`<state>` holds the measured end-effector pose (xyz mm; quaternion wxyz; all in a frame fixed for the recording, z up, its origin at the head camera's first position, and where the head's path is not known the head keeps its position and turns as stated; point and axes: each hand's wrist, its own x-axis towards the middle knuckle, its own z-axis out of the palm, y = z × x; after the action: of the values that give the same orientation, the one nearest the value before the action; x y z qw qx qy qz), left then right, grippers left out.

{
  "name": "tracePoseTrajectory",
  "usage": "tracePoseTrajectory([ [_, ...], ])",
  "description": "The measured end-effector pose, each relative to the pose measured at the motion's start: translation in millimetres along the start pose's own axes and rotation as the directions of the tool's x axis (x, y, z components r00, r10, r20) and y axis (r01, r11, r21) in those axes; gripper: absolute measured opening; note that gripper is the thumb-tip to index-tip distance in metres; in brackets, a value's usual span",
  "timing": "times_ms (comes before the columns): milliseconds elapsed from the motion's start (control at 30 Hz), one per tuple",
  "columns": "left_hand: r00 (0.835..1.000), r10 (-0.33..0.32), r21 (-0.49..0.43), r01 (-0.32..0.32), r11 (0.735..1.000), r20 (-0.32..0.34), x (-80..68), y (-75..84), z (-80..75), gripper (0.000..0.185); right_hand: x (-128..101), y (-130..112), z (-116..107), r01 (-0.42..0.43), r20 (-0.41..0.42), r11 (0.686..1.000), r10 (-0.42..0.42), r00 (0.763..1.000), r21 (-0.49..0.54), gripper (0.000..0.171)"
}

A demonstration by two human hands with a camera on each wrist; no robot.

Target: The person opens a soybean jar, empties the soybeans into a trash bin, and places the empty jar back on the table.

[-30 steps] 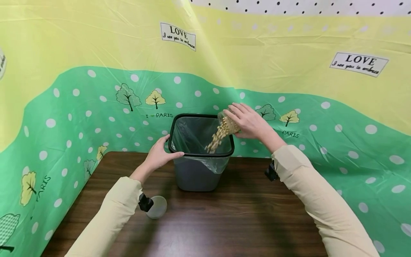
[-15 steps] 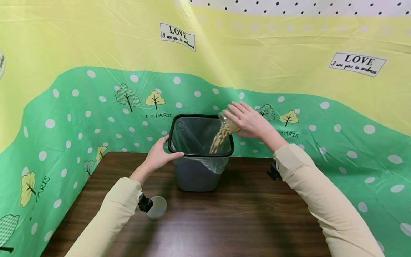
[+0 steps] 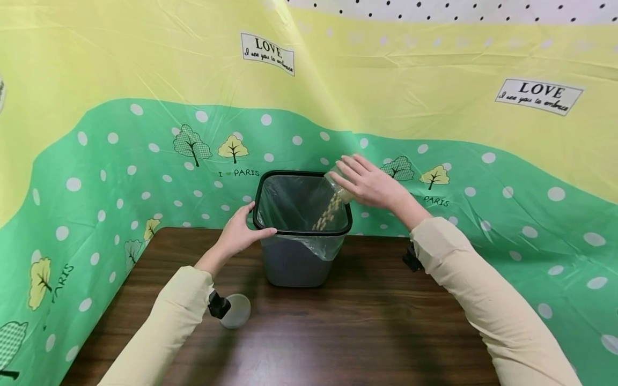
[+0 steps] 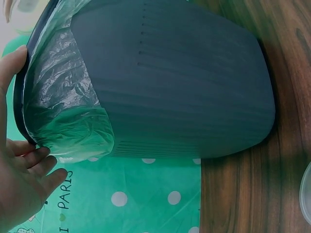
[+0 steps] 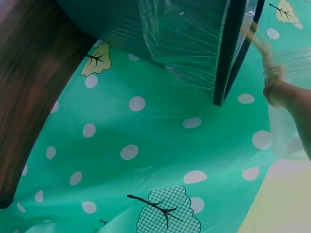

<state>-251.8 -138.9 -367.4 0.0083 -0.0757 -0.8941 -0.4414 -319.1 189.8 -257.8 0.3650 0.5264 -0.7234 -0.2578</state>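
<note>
A dark grey trash can with a black rim stands on the table, lined with a clear plastic bag. My left hand grips its near left corner, thumb on the front rim and fingers at the left side. Above the right side of the can, my right hand holds a clear jar tipped toward the opening. Pale yellow beans fall from the jar into the can. In the right wrist view my thumb presses on the jar. The can's bottom inside is hidden.
A round clear lid lies on the brown wooden table beside my left wrist. Green and yellow patterned cloth hangs close behind the can and along both sides.
The bean stream has thinned and the jar shows fewer beans inside. My right hand has tipped the jar slightly further. The left hand and the can stay put.
</note>
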Motion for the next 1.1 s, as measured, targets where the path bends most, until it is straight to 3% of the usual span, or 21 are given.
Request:
tracePoseTrajectory([
  [300,1.000,-0.010,-0.004,0.010,1.000,0.009,0.7,-0.1,-1.1,0.099,3,-10,4,0.042,-0.027,0.999,-0.042,0.999,0.015,0.062],
  [600,1.000,-0.018,-0.022,0.018,1.000,0.008,1.9,-1.1,-1.1,0.103,-3,-6,9,-0.080,0.037,0.980,0.075,0.997,0.180,0.075],
  [833,1.000,-0.018,-0.031,0.018,0.999,0.008,0.3,-0.8,-1.8,0.101,7,-2,8,-0.188,-0.097,0.956,0.214,0.972,0.225,0.084],
  [1000,1.000,-0.019,-0.036,0.020,0.999,0.012,-0.1,-0.6,-0.9,0.099,0,-7,13,-0.223,-0.036,0.936,0.242,0.970,0.272,0.083],
  [1100,1.000,-0.022,-0.038,0.023,0.999,0.012,0.0,-1.2,-0.3,0.099,-7,-7,14,-0.261,-0.041,0.915,0.287,0.957,0.309,0.084],
])
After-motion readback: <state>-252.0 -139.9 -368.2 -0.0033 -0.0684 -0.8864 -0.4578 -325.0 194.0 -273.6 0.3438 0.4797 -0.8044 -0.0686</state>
